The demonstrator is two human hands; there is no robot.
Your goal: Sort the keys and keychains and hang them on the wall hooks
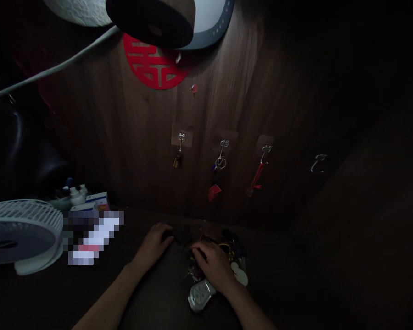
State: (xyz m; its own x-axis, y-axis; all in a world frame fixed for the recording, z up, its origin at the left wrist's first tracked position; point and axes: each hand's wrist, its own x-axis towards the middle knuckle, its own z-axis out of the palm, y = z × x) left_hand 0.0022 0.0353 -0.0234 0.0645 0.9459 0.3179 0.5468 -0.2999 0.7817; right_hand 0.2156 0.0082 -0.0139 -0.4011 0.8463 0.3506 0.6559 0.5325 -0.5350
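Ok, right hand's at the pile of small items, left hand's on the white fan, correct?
No: the head view shows the left hand apart from the white fan, just left of the pile. The right hand is at the pile.

Woodgrain paneling (241,91) with a low satin sheen backs shiny metal hooks (224,143) on smooth, see-through plastic mounts (176,133) and a flat, matt red cutout (160,60), its material unclear. A silvery remote fob (201,295), hard and glossy, gleams against the dull, smooth dark tabletop (154,293). Smooth white plastic forms the slatted fan (24,206), while a black bag-like item (24,137) shows a leathery gloss.
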